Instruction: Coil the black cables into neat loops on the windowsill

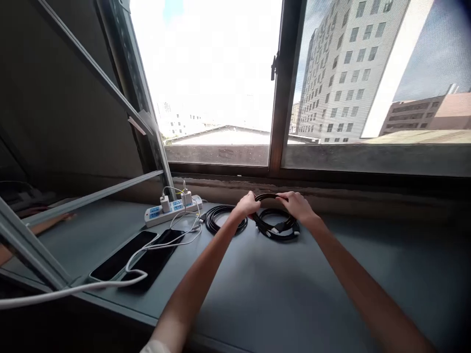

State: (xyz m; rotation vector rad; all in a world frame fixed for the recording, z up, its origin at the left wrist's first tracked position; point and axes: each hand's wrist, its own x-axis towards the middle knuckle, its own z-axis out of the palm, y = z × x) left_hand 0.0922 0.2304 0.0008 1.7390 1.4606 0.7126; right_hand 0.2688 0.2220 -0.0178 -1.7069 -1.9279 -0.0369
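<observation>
Both hands grip a coiled black cable (268, 196) near the window ledge. My left hand (249, 204) is closed on the coil's left side, and my right hand (296, 205) pinches its right side. Below and behind this raised coil, another looped black cable (281, 237) with several connector ends rests on the grey table (279, 289). Whether the two are separate cables cannot be told. A further coil of black cable (215, 226) lies flat at the left, partly hidden by my left hand and forearm.
A white power strip (172, 212) with two plugged-in chargers stands at the back left. White cables (138, 260) run across two dark phones (123, 257) (158, 264). A metal frame (147, 117) rises at the left, and a window frame (277, 147) borders the table's back.
</observation>
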